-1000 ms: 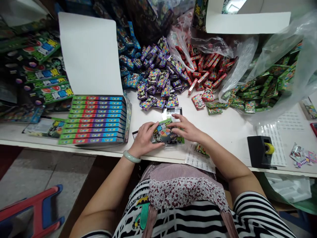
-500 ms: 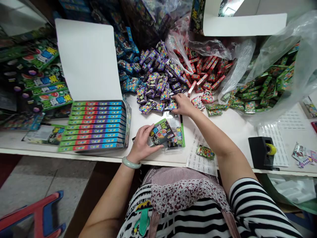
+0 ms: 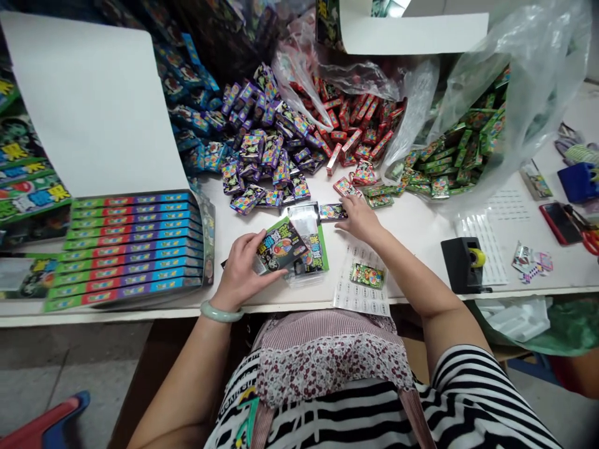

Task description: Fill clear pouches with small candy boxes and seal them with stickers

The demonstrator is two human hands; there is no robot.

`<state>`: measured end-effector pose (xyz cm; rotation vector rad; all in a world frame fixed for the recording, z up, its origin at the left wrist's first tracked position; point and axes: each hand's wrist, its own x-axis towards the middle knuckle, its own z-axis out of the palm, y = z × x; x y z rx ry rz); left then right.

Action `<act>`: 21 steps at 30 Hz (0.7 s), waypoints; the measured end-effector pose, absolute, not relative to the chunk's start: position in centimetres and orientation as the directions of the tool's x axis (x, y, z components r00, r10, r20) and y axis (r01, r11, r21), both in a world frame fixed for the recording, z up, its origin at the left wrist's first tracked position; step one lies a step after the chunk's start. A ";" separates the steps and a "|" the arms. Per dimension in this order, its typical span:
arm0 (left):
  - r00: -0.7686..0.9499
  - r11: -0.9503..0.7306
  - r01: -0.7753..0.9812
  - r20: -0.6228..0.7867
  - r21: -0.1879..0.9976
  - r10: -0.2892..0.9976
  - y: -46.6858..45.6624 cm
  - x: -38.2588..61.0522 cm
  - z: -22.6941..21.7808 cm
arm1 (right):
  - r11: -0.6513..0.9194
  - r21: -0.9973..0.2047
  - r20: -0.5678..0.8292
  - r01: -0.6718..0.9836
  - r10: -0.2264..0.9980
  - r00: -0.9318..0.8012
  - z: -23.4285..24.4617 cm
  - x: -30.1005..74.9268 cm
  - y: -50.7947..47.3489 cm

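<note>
My left hand (image 3: 243, 265) is closed on a dark printed packet (image 3: 279, 245), holding it tilted over a stack of clear and green packets (image 3: 312, 252) at the table's front edge. My right hand (image 3: 358, 218) reaches forward, its fingertips pinched on a small purple candy box (image 3: 331, 212) lying just in front of the purple pile (image 3: 266, 146). A green bangle sits on my left wrist.
An open display carton (image 3: 133, 246) filled with flat boxes stands at the left, its white lid raised. Red boxes (image 3: 360, 131) and green boxes (image 3: 449, 159) spill from plastic bags behind. A black tape dispenser (image 3: 463, 265), sticker sheets (image 3: 362, 293) and a phone (image 3: 556, 222) lie at the right.
My right hand left the packet, reached into the purple pile and drew back with a small purple box. My left hand kept hold of the dark packet. The view shifted right.
</note>
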<state>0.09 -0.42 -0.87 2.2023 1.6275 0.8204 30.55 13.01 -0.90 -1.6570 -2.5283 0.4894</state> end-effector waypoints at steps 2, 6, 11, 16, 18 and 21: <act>0.214 -0.330 0.777 0.267 0.536 0.939 -0.6 0.3 -0.7 | 0.473 -0.291 -0.076 0.832 0.855 -0.513 -0.9 30.5 13.6; 0.229 -0.333 0.785 0.254 0.523 0.940 -0.8 0.6 -0.5 | 0.319 -0.293 -0.176 0.902 0.909 -0.379 -1.0 30.1 13.9; 0.224 -0.326 0.800 0.253 0.504 0.941 -0.8 0.3 -0.8 | 0.265 -0.352 -0.211 0.897 0.912 -0.353 -0.3 30.8 13.4; 0.256 -0.344 0.779 0.235 0.524 0.938 -0.4 0.4 -1.1 | 0.498 -0.279 -0.248 0.821 0.789 -0.563 0.1 31.6 15.2; 0.268 -0.349 0.767 0.226 0.538 0.937 -0.4 0.5 -1.1 | 0.504 -0.280 -0.244 0.817 0.786 -0.569 0.0 31.4 15.7; 0.252 -0.328 0.776 0.212 0.539 0.944 -0.6 0.5 -1.1 | 0.478 -0.364 -0.089 0.800 0.837 -0.540 0.5 31.0 15.0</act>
